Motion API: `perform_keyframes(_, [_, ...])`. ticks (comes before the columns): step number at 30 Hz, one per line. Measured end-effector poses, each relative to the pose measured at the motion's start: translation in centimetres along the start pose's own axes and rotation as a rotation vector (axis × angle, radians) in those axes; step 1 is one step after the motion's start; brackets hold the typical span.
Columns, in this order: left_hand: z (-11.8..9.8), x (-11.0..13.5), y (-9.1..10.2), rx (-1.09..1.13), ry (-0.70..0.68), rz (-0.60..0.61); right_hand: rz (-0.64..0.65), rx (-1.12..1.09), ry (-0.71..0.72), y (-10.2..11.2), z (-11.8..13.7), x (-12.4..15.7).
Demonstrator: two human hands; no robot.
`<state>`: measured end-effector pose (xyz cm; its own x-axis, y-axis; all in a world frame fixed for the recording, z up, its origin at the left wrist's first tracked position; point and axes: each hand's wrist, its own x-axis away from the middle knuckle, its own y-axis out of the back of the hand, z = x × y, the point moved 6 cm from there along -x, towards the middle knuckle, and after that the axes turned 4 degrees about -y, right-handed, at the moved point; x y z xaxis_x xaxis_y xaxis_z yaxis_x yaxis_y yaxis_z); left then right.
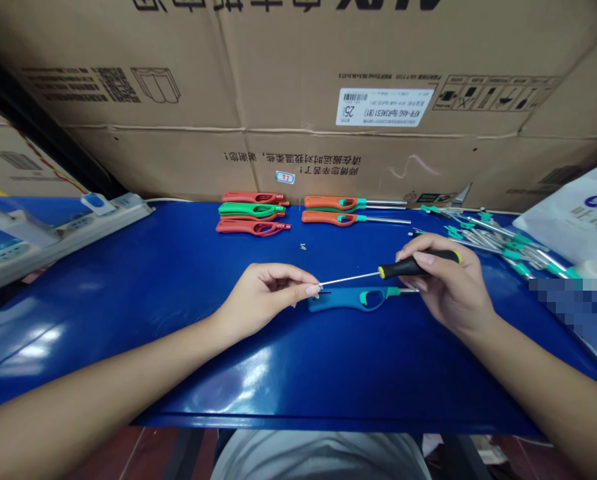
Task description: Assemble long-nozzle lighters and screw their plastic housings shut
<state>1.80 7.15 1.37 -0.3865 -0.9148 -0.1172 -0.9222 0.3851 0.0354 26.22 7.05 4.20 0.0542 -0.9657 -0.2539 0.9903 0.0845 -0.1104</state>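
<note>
My right hand [446, 277] is wrapped round the black and yellow handle of a screwdriver [351, 279], whose thin shaft points left. At its tip, the thumb and index finger of my left hand [266, 293] are pinched together; whatever they hold there is too small to make out. Just below the shaft lies a blue gas lighter [336, 299] with a teal trigger and a metal tube, partly behind my right hand. Several tiny screws [303, 247] lie loose on the table beyond my left hand.
Red and green lighter bodies [251, 211] are stacked at the back, beside orange lighters [331, 218] with metal tubes. Several metal tubes with teal parts [513, 247] are heaped on the right, near a white bag [573, 207]. A power strip [68, 240] stands left; a cardboard box [288, 80] walls the back.
</note>
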Motion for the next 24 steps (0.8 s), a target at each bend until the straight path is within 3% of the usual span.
perform_keyframes(16, [0.0,0.1,0.0,-0.047,0.003,-0.002,0.010,0.110,0.045,0.5,-0.1,0.2])
perform_keyframes(24, [-1.1,0.5,0.0,-0.214,-0.178,-0.013,-0.024,0.304,0.222,1.1,0.8,1.1])
